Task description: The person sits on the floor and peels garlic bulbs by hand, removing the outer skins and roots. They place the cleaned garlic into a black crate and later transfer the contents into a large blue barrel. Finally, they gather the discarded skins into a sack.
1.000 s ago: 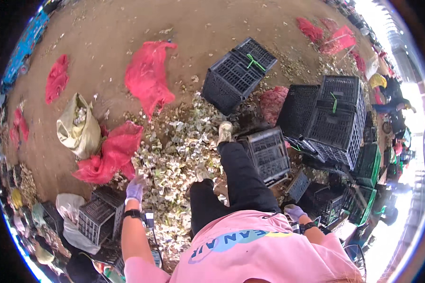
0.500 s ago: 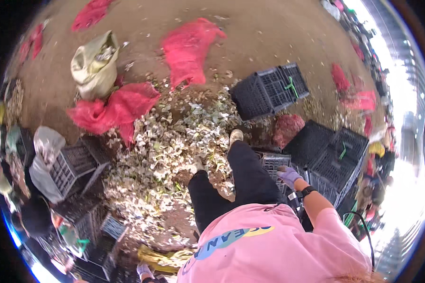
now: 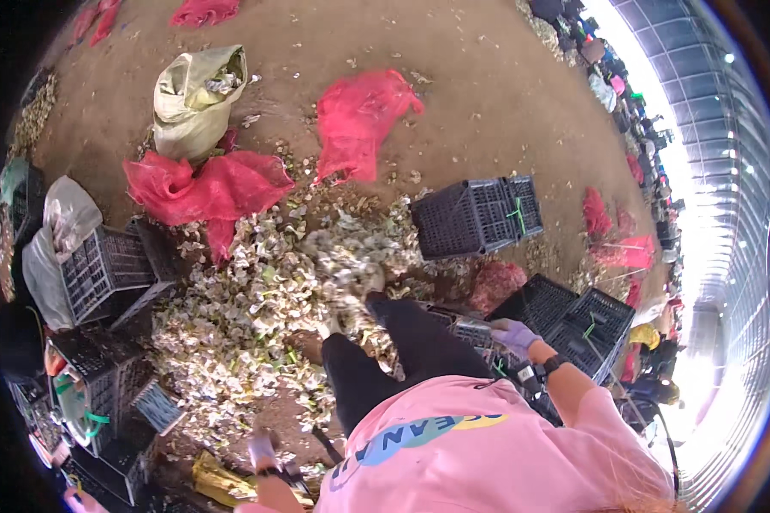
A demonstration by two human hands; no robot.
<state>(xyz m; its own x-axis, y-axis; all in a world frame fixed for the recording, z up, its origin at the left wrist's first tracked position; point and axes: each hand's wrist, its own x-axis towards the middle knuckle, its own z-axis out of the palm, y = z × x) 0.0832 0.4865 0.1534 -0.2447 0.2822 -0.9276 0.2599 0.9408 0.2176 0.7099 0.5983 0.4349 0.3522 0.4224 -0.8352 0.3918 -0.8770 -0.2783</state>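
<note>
My right hand (image 3: 515, 337) wears a pale purple glove and hangs at my right side. Its fingers look loosely stretched, with nothing plainly in them, over the edge of a dark plastic crate (image 3: 475, 329); whether they touch it I cannot tell. On my left, my left hand (image 3: 263, 449) is smeared by motion, low in the view, and its fingers cannot be made out. Near it lies a yellow sack (image 3: 216, 480). Before my legs spreads a heap of pale garlic-like skins and scraps (image 3: 257, 316), in which my feet stand.
A black crate (image 3: 464, 220) with a green tie stands ahead right. More crates (image 3: 592, 321) and a filled red net bag (image 3: 498, 286) are at my right. Red nets (image 3: 364, 120) and an open cream sack (image 3: 197, 107) lie ahead. Crates (image 3: 111, 274) line the left.
My left hand has swung forward from the lower edge. My right hand has dropped slightly in the picture, and my right foot has shifted back and left. The whole view has turned slightly.
</note>
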